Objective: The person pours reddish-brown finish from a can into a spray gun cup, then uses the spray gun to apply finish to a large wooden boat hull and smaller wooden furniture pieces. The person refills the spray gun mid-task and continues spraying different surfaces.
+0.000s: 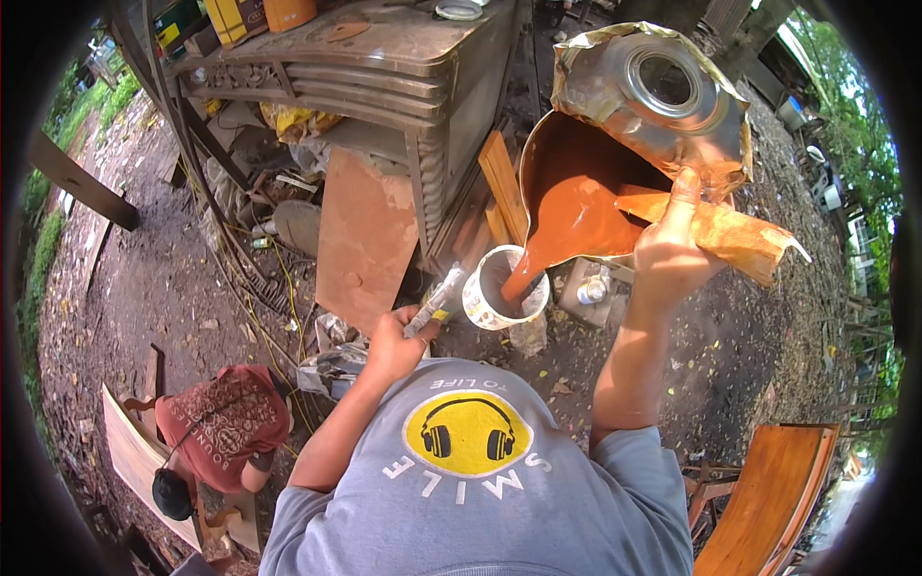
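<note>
My right hand (672, 245) is closed on a large metal can (581, 91) and a flat strip of wood (744, 235) smeared with orange. The can's cut top is bent up, with its round ringed opening showing. Tilted, the can pours reddish-orange paint (576, 216) in a stream into a small white bucket (473, 302). Just left of that bucket, my left hand (396, 344) is closed around a grey, paint-smeared stick-like tool (442, 293) with a yellow patch. Its exact kind is unclear. Whether the tool touches the bucket, I cannot tell.
Ahead stands a carved wooden cabinet (413, 86), with a brown board (365, 235) leaning against it. A person in a red shirt (226, 427) bends at the lower left. A varnished wooden piece (768, 499) stands at the lower right. Cables (254, 274) run over the dirt ground.
</note>
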{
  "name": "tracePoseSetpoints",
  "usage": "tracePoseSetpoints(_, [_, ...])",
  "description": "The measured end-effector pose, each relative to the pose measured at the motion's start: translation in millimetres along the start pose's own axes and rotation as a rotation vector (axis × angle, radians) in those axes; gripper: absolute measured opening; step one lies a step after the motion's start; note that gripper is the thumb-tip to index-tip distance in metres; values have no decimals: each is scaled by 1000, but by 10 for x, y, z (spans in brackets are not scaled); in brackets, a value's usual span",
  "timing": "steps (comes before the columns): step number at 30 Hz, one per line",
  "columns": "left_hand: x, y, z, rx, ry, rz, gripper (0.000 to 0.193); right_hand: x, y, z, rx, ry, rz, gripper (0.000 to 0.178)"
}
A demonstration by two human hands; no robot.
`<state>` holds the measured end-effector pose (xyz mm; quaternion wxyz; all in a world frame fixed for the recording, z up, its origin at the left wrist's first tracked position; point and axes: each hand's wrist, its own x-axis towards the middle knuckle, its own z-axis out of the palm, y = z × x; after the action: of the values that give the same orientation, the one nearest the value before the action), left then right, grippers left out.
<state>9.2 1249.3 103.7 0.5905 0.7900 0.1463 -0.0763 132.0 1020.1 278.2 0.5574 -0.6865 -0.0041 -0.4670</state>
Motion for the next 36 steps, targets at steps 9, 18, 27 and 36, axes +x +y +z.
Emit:
tracePoseSetpoints(9, [-146,99,-167,38,5,38,20,260,170,19,132,0,172,36])
tracePoseSetpoints(18, [-240,52,-243,96,31,-22,22,202,223,171,155,-127,210,42])
tracePoseSetpoints(27, [-256,122,-130,86,61,-62,26,64,115,229,282,-130,111,30])
tracePoseSetpoints(36, [-297,235,-97,32,40,-116,24,98,69,133,243,-176,10,25])
